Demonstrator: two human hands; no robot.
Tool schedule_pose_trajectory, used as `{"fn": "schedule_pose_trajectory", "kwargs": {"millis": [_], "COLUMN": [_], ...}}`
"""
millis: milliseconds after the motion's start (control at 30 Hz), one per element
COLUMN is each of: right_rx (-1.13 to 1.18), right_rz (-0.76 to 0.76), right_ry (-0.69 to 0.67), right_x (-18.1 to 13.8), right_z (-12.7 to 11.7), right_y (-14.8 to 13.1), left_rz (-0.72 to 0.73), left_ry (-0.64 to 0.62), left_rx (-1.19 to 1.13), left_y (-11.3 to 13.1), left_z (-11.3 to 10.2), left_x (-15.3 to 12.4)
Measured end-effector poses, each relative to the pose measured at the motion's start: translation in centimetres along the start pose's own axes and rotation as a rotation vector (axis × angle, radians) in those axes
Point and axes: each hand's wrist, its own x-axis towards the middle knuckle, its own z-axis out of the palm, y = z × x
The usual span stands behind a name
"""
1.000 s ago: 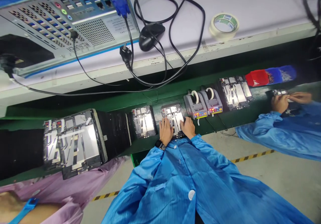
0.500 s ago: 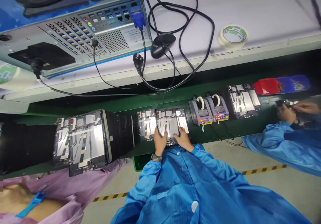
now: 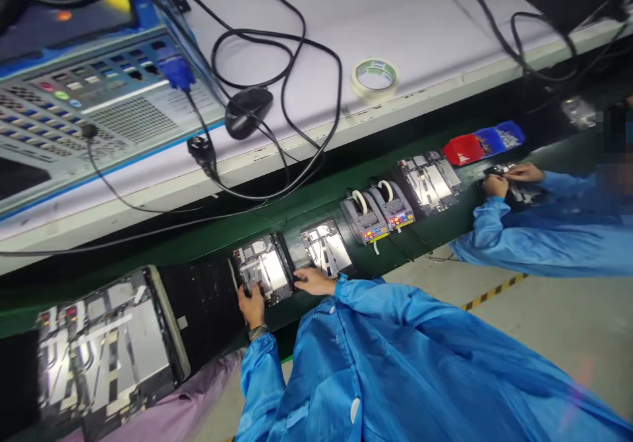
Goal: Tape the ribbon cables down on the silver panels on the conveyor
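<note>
My left hand (image 3: 251,305) grips the near left edge of a metal tablet frame (image 3: 260,268) striped with tape. My right hand (image 3: 314,282) lies with its fingertips against that frame's near right corner. I cannot tell whether those fingers hold it. To the right lies a second taped frame (image 3: 326,247), tilted and untouched. Both frames rest on a green bench edge (image 3: 291,247). A larger taped frame (image 3: 103,343) sits on a black mat (image 3: 198,303) at lower left.
Two tape dispensers (image 3: 380,210) and a third taped frame (image 3: 428,179) stand to the right. A co-worker's hands (image 3: 509,179) work on a part beyond them, near red and blue bins (image 3: 479,142). A computer case (image 3: 99,109), mouse (image 3: 248,112), cables and a tape roll (image 3: 374,78) lie above.
My hands have shifted left, from the frame on the right to the one on the left, and my right hand has drawn back from the frame's centre. The whole view has swung and tilted.
</note>
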Motion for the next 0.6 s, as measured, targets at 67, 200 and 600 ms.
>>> {"fn": "schedule_pose_trajectory", "kwargs": {"millis": [67, 200, 600], "right_rx": [0.238, 0.328, 0.536], "right_rz": [0.100, 0.332, 0.285], "right_ry": [0.017, 0.806, 1.020], "right_x": [-3.7, -9.7, -9.5], "right_z": [-4.3, -13.4, -17.5], "right_y": [2.7, 8.4, 10.0], "left_rz": [-0.009, -0.052, 0.030], "left_ry": [-0.002, -0.023, 0.106], "left_rx": [-0.059, -0.192, -0.124], "left_y": [0.0, -0.1, 0.6], "left_z": [-0.2, -0.3, 0.0], "left_x": [-0.1, 0.6, -0.7]}}
